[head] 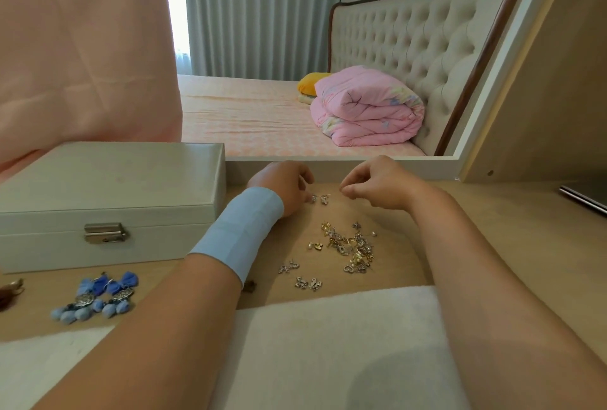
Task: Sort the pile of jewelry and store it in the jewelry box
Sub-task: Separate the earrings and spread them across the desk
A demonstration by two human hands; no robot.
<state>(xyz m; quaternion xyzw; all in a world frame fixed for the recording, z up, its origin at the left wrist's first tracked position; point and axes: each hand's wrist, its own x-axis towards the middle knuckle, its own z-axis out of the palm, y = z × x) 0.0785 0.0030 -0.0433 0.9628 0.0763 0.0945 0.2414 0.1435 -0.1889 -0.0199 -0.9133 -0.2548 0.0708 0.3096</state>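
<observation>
Jewelry box (108, 186), white, rectangular and latched, sits closed at far left on the pale wooden tabletop (492, 212), with blue tassel earrings (98, 294) in front of it. The left hand (285, 184) has its fingers curled and its tips at small silver stud earrings (320, 198); whether it pinches them is unclear. Nearer, the tangled pile of gold and silver jewelry (348, 248) lies between the forearms. The right hand (374, 184) presses thumb to forefinger; anything held is too small to see.

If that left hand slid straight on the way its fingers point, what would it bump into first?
Probably the small silver earrings right by the left hand; beyond them, the right hand.
</observation>
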